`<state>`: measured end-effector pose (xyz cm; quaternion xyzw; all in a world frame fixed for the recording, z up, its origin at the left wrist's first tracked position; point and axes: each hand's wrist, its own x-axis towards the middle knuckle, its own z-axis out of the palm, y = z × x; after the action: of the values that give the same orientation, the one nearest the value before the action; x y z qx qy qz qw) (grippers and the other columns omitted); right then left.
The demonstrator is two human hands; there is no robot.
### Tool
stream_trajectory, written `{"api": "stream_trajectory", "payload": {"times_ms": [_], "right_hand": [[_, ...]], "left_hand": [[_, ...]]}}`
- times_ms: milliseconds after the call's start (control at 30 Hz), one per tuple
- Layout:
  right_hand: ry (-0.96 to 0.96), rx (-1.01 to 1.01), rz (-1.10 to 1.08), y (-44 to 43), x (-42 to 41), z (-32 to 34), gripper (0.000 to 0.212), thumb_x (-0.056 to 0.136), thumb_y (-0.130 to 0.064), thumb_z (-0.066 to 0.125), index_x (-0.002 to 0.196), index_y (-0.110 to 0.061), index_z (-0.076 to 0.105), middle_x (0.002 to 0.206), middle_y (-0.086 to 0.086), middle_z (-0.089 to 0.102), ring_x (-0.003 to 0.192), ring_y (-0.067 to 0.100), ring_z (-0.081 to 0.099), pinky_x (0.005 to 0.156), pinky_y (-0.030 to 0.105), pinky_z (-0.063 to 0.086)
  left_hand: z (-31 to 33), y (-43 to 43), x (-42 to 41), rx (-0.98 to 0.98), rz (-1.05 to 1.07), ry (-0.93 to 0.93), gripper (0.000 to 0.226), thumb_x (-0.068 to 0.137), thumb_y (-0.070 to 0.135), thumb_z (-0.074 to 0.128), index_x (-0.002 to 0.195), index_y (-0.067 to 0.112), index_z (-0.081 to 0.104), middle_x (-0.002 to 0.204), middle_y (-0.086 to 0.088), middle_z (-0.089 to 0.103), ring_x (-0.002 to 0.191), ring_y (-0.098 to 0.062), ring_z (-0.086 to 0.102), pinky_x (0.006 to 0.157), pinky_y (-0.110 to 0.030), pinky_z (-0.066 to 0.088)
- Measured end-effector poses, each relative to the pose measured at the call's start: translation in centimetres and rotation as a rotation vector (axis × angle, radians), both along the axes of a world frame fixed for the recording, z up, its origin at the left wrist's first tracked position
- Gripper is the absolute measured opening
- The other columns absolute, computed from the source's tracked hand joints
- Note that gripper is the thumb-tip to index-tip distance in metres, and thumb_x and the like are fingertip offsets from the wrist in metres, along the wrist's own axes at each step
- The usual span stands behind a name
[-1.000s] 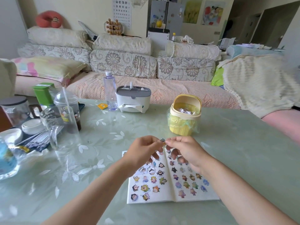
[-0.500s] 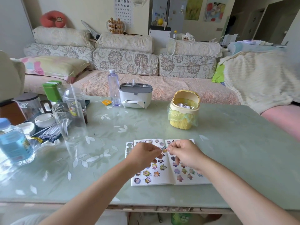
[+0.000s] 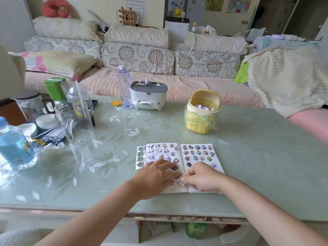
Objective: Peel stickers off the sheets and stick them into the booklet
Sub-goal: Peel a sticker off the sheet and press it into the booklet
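Pinching a sticker (image 3: 179, 182) at its fingertips, right hand (image 3: 202, 178) rests on booklet (image 3: 198, 153); left hand (image 3: 156, 176) lies flat, fingers straight.

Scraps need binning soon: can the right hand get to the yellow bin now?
Probably yes: the yellow bin stands beyond the booklet, only table between, though the right hand pinches a sticker.

A home living room: floral sofa (image 3: 138, 57) with cushions behind a cluttered coffee table (image 3: 248, 157).
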<state>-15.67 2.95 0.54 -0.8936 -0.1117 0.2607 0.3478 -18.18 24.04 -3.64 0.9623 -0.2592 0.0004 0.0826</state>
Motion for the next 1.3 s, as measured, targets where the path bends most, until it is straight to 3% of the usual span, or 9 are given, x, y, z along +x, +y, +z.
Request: {"api": "stream_trajectory", "payload": {"times_ms": [233, 333, 400, 500, 600, 733, 900, 1133, 1300], "right_hand": [[-0.188, -0.228, -0.002, 1.3, -0.2, -0.1, 0.02, 0.085, -0.036, 0.069, 0.077, -0.018, 0.072, 0.064, -0.008, 0.059, 0.059, 0.006, 0.051, 0.053, 0.02, 0.038], [-0.227, -0.274, -0.022, 1.7, -0.6, -0.4, 0.016, 0.082, -0.035, 0.068, 0.08, -0.02, 0.074, 0.076, -0.008, 0.071, 0.07, 0.009, 0.065, 0.063, 0.023, 0.05], [-0.283, -0.32, -0.011, 1.8, -0.8, -0.4, 0.012, 0.08, -0.037, 0.07, 0.079, -0.025, 0.073, 0.082, -0.01, 0.071, 0.08, 0.012, 0.067, 0.072, 0.026, 0.054], [-0.43, -0.379, 0.021, 1.8, -1.0, -0.2, 0.019, 0.078, -0.044, 0.072, 0.089, -0.029, 0.069, 0.092, -0.013, 0.068, 0.091, 0.013, 0.064, 0.078, 0.028, 0.052], [-0.563, -0.327, 0.046, 1.3, -1.3, -0.5, 0.032, 0.079, -0.05, 0.073, 0.101, -0.031, 0.06, 0.089, -0.014, 0.055, 0.092, 0.013, 0.059, 0.072, 0.028, 0.043], [-0.758, -0.275, 0.213, 0.2, -2.1, -1.8, 0.013, 0.09, -0.037, 0.064, 0.1, -0.033, 0.071, 0.101, -0.011, 0.059, 0.095, 0.016, 0.06, 0.073, 0.031, 0.045], [-0.929, -0.322, 0.38, -1.4, -3.2, -3.5, 0.032, 0.08, -0.031, 0.046, 0.095, -0.033, 0.074, 0.102, -0.011, 0.057, 0.093, 0.015, 0.057, 0.057, 0.031, 0.051], [-0.9, -0.341, 0.362, -1.5, -4.5, -3.3, 0.036, 0.081, -0.037, 0.046, 0.104, -0.031, 0.073, 0.107, -0.013, 0.056, 0.098, 0.013, 0.054, 0.059, 0.026, 0.044], [-0.873, -0.367, 0.368, -1.5, -4.7, -3.2, 0.036, 0.082, -0.035, 0.044, 0.108, -0.032, 0.07, 0.112, -0.013, 0.057, 0.101, 0.013, 0.055, 0.061, 0.028, 0.047]], "left_hand": [[-0.5, 0.1, 0.1, -0.045, 0.003, -0.005, 0.049, 0.098, 0.052, 0.024, 0.143, 0.049, 0.044, 0.154, 0.016, 0.037, 0.143, -0.013, 0.029, 0.11, -0.041, 0.035], [-0.8, 0.0, 0.0, -0.058, -0.01, -0.034, 0.057, 0.094, 0.054, 0.016, 0.141, 0.046, 0.047, 0.153, 0.014, 0.04, 0.142, -0.014, 0.03, 0.108, -0.043, 0.038], [-1.2, 0.0, -0.2, -0.099, -0.001, -0.094, 0.05, 0.096, 0.05, 0.024, 0.136, 0.041, 0.054, 0.147, 0.011, 0.046, 0.138, -0.015, 0.033, 0.102, -0.042, 0.042], [-1.6, -0.2, -0.7, -0.224, -0.008, -0.238, 0.026, 0.096, 0.033, 0.049, 0.116, 0.028, 0.065, 0.12, 0.007, 0.057, 0.113, -0.014, 0.044, 0.085, -0.035, 0.052], [-2.1, -0.4, -1.6, -0.282, -0.106, -0.29, 0.017, 0.095, 0.022, 0.05, 0.104, 0.022, 0.064, 0.1, 0.005, 0.06, 0.091, -0.017, 0.052, 0.073, -0.035, 0.053], [-2.4, 0.1, -2.9, -0.218, -0.173, -0.325, 0.026, 0.099, 0.039, 0.05, 0.114, 0.028, 0.068, 0.108, 0.008, 0.062, 0.094, -0.015, 0.057, 0.076, -0.022, 0.045], [-2.4, 0.3, -3.8, -0.159, -0.141, -0.286, 0.038, 0.103, 0.043, 0.04, 0.128, 0.028, 0.063, 0.117, 0.008, 0.059, 0.105, -0.014, 0.056, 0.076, -0.025, 0.051], [-2.3, -0.3, -4.4, -0.089, -0.094, -0.203, 0.058, 0.102, 0.056, 0.028, 0.147, 0.023, 0.042, 0.133, 0.002, 0.043, 0.116, -0.017, 0.039, 0.099, -0.031, 0.042], [-2.2, -0.8, -4.2, -0.076, -0.055, -0.236, 0.063, 0.1, 0.057, 0.031, 0.147, 0.017, 0.044, 0.13, 0.0, 0.045, 0.115, -0.019, 0.041, 0.101, -0.035, 0.045]]}}
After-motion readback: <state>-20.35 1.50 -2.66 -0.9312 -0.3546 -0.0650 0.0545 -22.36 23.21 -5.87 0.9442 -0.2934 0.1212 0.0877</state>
